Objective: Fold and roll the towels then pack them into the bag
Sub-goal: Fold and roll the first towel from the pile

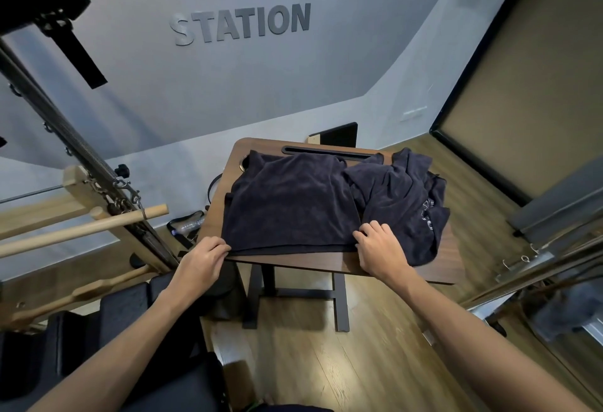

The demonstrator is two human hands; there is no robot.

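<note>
The folded towel's [290,202] near corners are pinched by the left hand [202,259] and right hand [381,248]; layers may be skewed if pulled unevenly, or the crumpled towel [404,196] snagged.

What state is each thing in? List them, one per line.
Folded towel: flat on the table, near corners held.
Second towel: crumpled, unfolded, beside it.
Left hand: pinches the near left corner.
Right hand: grips the near right corner.
Table: upright.
</note>
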